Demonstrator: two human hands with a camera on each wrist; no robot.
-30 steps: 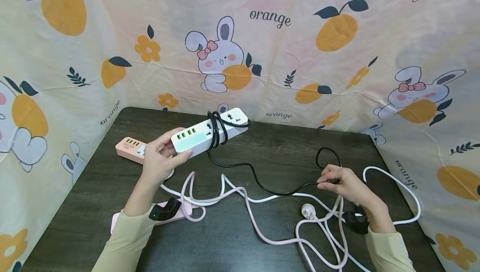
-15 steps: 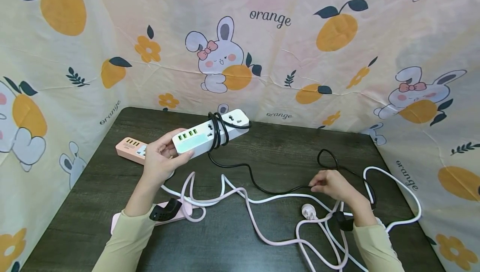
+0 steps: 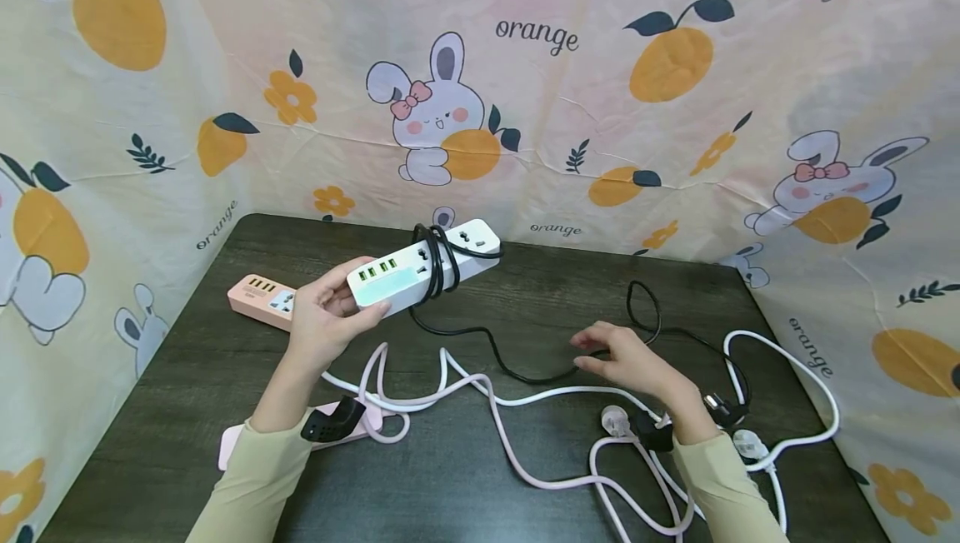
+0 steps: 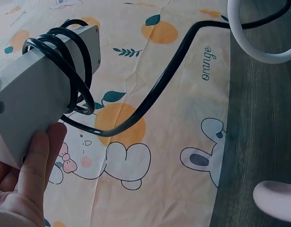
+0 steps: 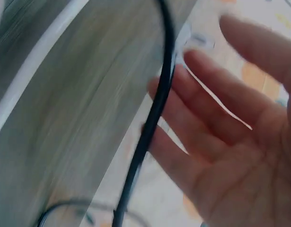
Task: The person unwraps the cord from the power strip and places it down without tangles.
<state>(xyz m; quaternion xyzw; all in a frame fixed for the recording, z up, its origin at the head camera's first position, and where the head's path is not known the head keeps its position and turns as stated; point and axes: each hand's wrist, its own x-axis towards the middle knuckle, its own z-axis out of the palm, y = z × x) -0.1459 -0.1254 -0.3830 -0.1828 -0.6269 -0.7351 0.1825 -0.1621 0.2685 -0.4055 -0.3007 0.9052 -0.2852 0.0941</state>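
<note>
My left hand [image 3: 322,314] grips the near-left end of a white power strip [image 3: 390,276], thumb below and fingers behind, tilted up over the table. Several turns of black cord [image 4: 65,56] are wound round the strip's middle. From there the black cord [image 3: 491,351] runs right across the table to a small loop. My right hand [image 3: 630,364] is over this cord with fingers and thumb parted. In the right wrist view the cord [image 5: 152,109] passes across the fingertips, and the thumb stands apart from it. A black plug [image 3: 723,410] lies by the right wrist.
An orange-pink power strip [image 3: 258,297] lies behind my left hand, and a pale pink one [image 3: 375,418] by the left sleeve. White cords [image 3: 828,410] and a pinkish cord [image 3: 551,485] tangle at right with white plugs [image 3: 617,420]. Patterned cloth [image 3: 547,110] hangs behind the dark table [image 3: 420,493].
My right hand has moved left along the black cord and its pinching fingers have parted. The black plug and a white plug now show at right. My left hand has hardly moved.
</note>
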